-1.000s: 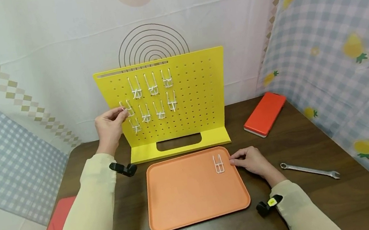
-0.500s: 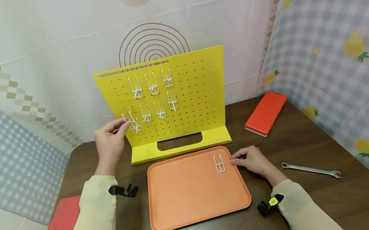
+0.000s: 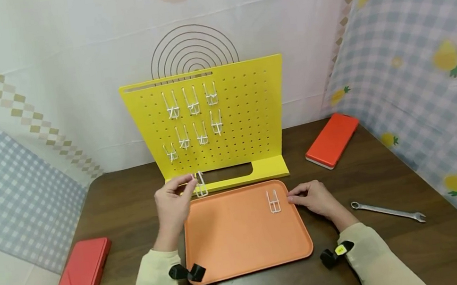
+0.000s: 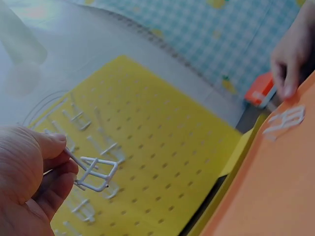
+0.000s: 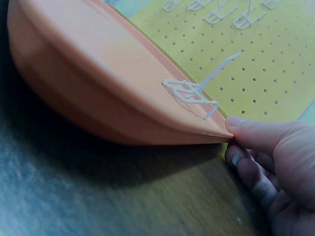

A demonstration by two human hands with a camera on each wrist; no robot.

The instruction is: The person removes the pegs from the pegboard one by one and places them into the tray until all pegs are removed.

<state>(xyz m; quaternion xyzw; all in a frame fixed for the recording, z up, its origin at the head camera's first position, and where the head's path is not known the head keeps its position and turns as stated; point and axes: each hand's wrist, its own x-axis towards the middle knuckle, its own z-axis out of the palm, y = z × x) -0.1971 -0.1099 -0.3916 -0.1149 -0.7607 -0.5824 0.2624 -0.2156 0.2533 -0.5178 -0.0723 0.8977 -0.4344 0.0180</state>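
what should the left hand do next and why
Probably lower the held wire hook onto the orange tray: the left hand pinches it, in the head view, by the tray's far edge, a second hook lies there, and the right hand grips the rim.

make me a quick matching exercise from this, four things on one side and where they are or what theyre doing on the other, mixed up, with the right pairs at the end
Column 1
1. left hand
2. right hand
3. wrench
4. pegboard

Column 2
A. lies on the table, off to the person's right
B. yellow, behind the orange tray
C. pinches the edge of the orange tray
D. pinches a white wire hook

Right pairs: 1-D, 2-C, 3-A, 4-B
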